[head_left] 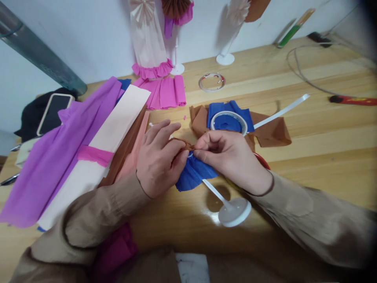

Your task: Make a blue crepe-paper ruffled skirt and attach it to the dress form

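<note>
Gathered blue crepe paper (196, 173) flares out between my two hands like a small skirt, around the upper part of a white plastic stand (235, 212). The stand tilts, its round base towards me. Brown crepe paper (182, 143) shows above the blue, and a thin white band crosses the gathers. My left hand (160, 159) pinches the paper's left side with thumb and forefinger, other fingers raised. From the right, my right hand (232, 159) pinches the gathered edge with thumb and forefinger. The stand's top is hidden by hands and paper.
Purple crepe paper (59, 157) and cream strips (118, 114) lie left, near a phone (55, 112). A tape roll (229, 114) sits on folded blue and brown paper beyond my right hand. Dressed stands lean at the wall; a red-handled tool (352, 100) lies right.
</note>
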Demonstrator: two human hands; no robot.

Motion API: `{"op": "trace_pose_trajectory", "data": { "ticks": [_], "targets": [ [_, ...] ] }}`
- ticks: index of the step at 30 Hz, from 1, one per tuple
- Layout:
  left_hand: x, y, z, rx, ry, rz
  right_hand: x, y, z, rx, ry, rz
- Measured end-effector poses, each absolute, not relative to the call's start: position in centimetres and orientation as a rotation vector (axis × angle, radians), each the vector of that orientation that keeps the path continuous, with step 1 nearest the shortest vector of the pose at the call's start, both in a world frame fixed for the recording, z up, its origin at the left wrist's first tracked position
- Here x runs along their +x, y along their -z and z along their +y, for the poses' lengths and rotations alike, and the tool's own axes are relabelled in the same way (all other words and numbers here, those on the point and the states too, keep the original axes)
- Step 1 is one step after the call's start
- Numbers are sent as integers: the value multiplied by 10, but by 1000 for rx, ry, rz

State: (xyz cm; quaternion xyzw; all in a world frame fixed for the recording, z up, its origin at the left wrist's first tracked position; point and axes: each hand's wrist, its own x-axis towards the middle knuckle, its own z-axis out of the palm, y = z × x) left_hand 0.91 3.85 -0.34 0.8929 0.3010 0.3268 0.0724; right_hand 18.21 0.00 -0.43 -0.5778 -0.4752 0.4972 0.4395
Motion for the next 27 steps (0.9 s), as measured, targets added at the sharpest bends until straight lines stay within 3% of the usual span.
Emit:
{"op": "trace_pose_trajectory", "data": {
  "ticks": [7, 14, 27],
  "targets": [
    [7, -1, 37, 2646, -982, 883, 187, 10, 1, -1367, -1489, -940],
    [5, -3, 22, 2966, -884, 402, 187, 6, -1, -1331, -1519, -883],
    [4, 8, 15, 3051, -1343, 647, 186, 5, 1, -1338, -1620, -777]
  ]
}}
